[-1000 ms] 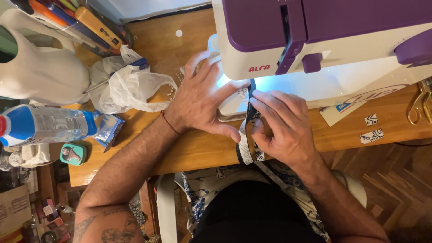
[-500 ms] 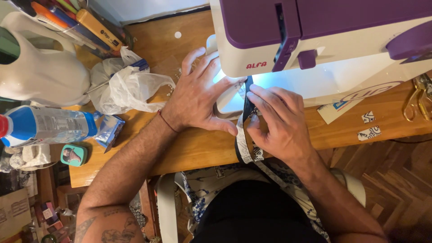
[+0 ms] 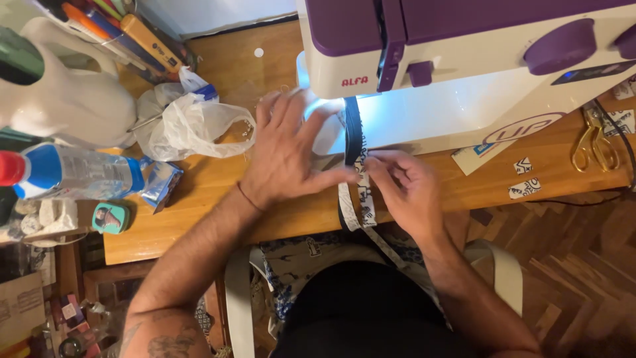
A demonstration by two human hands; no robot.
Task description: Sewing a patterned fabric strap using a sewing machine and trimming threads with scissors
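Note:
A narrow strip of black and white patterned fabric (image 3: pixel 356 199) runs from under a white and purple sewing machine (image 3: pixel 464 59) down over the wooden table's (image 3: pixel 199 219) front edge. My left hand (image 3: pixel 285 152) lies flat with fingers spread on the machine bed, its fingertips pressing the strip from the left. My right hand (image 3: pixel 407 189) pinches the strip from the right, fingers curled on its edge. The needle area is hidden by the machine head.
A clear plastic bag (image 3: pixel 192 122), a plastic water bottle (image 3: pixel 73 174) and a white jug (image 3: pixel 63 99) crowd the table's left. Gold scissors (image 3: pixel 593 142) and small fabric scraps (image 3: pixel 523 178) lie at the right. Pens stand at the back left.
The view has shifted so the machine and hands sit further right. My left hand has spread flatter and my right hand has slid slightly down the strip.

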